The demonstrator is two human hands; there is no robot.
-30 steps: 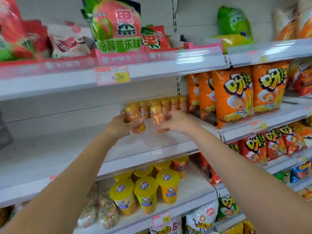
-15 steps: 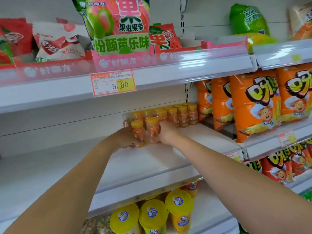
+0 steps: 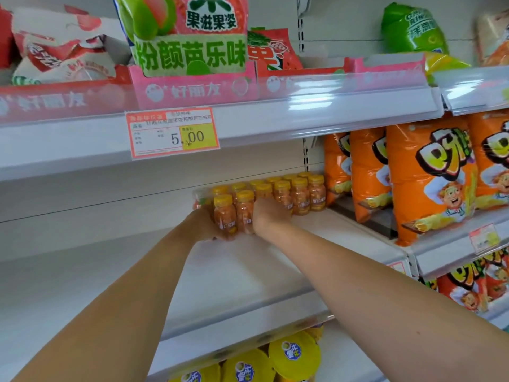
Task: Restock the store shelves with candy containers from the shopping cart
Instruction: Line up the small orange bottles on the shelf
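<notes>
Hands met near the back of the wide white metal shelf (image 3: 248, 274), where we held two small clear plastic candy bottles (image 3: 224, 216) with yellow caps and orange filling. They stood upright, side by side and touching each other; whether their bases sat on the shelf or just above it we could not tell.

Our left hand (image 3: 202, 226) cupped the left bottle from its outer side, its fingers curled round the bottle and mostly hidden behind it. Our right hand (image 3: 268, 216) pressed against the outer side of the right bottle with its back toward us. Its fingers wrapped round the far side, and we could not see the tips. Both forearms reached up from the bottom of the view.

Just behind the pair, and running off to the right, stood a double row of matching yellow-capped bottles (image 3: 300, 195). Our right hand covered the lower part of a few of them.

Beyond the row, tall orange snack bags with a cartoon chef (image 3: 429, 177) stood on the neighbouring shelf. On the edge of the shelf above hung a red-bordered paper price tag reading 5.00 (image 3: 172, 132). Over it leaned a large pink and green sweet bag (image 3: 190, 34). Below our arms we saw round yellow-lidded cups (image 3: 294, 354) on the next shelf down.
</notes>
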